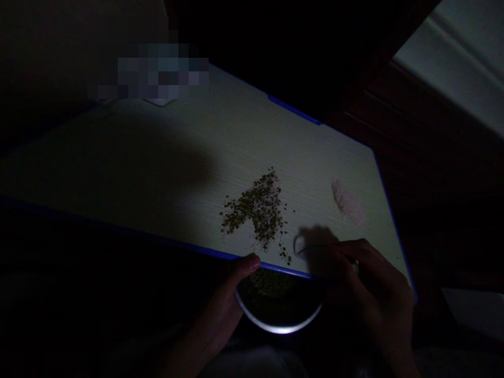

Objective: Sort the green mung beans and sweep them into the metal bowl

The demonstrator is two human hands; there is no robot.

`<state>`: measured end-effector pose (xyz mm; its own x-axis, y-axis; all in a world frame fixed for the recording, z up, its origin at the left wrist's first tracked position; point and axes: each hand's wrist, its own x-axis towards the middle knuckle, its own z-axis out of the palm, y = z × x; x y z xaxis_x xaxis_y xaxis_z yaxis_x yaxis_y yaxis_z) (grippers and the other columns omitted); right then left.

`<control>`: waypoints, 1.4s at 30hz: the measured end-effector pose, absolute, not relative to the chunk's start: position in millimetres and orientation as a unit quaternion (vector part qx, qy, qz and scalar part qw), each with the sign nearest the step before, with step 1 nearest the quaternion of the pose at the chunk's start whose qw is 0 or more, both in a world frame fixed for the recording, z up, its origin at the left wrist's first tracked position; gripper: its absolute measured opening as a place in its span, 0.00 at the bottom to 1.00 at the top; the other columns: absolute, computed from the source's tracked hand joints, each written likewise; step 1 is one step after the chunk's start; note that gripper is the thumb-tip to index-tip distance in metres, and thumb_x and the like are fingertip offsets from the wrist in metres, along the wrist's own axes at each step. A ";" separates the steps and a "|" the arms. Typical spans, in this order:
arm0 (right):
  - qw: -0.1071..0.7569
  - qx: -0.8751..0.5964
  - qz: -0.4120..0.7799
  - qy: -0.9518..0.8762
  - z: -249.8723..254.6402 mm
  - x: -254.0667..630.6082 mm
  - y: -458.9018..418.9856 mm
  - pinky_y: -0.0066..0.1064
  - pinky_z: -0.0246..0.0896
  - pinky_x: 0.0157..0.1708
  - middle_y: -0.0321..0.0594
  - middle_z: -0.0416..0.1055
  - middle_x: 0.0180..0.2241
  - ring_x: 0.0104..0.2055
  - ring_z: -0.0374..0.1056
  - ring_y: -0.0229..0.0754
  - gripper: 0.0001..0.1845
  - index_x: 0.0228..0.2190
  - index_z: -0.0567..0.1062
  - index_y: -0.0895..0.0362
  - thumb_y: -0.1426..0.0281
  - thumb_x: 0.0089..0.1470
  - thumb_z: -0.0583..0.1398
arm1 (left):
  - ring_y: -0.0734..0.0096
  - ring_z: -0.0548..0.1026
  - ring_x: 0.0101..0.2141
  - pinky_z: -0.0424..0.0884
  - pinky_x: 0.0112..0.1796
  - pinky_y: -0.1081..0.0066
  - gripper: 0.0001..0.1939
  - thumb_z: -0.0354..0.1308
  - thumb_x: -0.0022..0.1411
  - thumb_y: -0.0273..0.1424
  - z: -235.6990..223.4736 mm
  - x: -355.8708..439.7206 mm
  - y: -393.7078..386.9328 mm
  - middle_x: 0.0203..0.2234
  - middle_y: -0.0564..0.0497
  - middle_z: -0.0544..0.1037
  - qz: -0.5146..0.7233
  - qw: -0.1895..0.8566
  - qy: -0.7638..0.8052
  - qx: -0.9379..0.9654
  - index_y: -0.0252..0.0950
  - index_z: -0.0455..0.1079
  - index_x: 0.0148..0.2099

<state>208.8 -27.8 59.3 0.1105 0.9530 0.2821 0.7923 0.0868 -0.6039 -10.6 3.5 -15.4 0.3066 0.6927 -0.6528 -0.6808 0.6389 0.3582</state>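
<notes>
Green beans (258, 207) are lying in a ragged, forked pile on the table (244, 131), near its front edge, with pale grains showing among them. To their right, well apart, a pale heap (347, 202) is lying. The right hand (378, 283) is gripping a thin spoon (298, 254), whose head is pointing towards the stray beans; I cannot tell whether it is touching the table. Below the edge, a shiny-rimmed bowl (280, 329) is holding more beans. The left hand (230, 294) is resting its thumb at the edge, beside the bowl; its fingers are hiding, so I cannot tell whether it is gripping.

Working this pile well probably means making small, light strokes, since round beans are likely to roll. The strays by the edge seem riskiest; keeping the bowl's mouth close beneath them should help. The hand's shadow is dimming the spoon, so more light would help.

No brand, label or writing is showing legibly; a pixelated patch (157, 79) is masking the far left corner.
</notes>
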 end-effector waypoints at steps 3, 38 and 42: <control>0.345 -0.679 0.095 -0.641 58.4 209.1 -26.3 0.31 0.69 0.35 0.34 0.80 0.36 0.37 0.76 0.40 0.05 0.39 0.82 0.49 0.68 0.66 0.64 | 0.46 0.84 0.51 0.77 0.55 0.56 0.11 0.77 0.51 0.35 -15.0 -9.4 3.8 0.36 0.46 0.90 0.417 0.810 0.412 0.007 0.37 0.85 0.38; 0.345 -0.631 0.166 -0.674 59.6 197.8 -26.4 0.32 0.71 0.36 0.36 0.81 0.36 0.38 0.77 0.41 0.06 0.39 0.82 0.49 0.72 0.65 0.63 | 0.50 0.85 0.45 0.78 0.51 0.58 0.12 0.75 0.55 0.34 -14.5 -8.8 5.4 0.35 0.46 0.89 0.406 0.814 0.414 0.013 0.36 0.85 0.41; 0.346 -0.626 0.184 -0.674 57.5 194.8 -26.5 0.33 0.70 0.34 0.37 0.80 0.36 0.37 0.77 0.42 0.06 0.40 0.82 0.50 0.71 0.65 0.63 | 0.50 0.85 0.46 0.77 0.52 0.57 0.12 0.75 0.54 0.34 -15.1 -8.1 6.4 0.36 0.46 0.90 0.408 0.811 0.419 0.006 0.36 0.85 0.41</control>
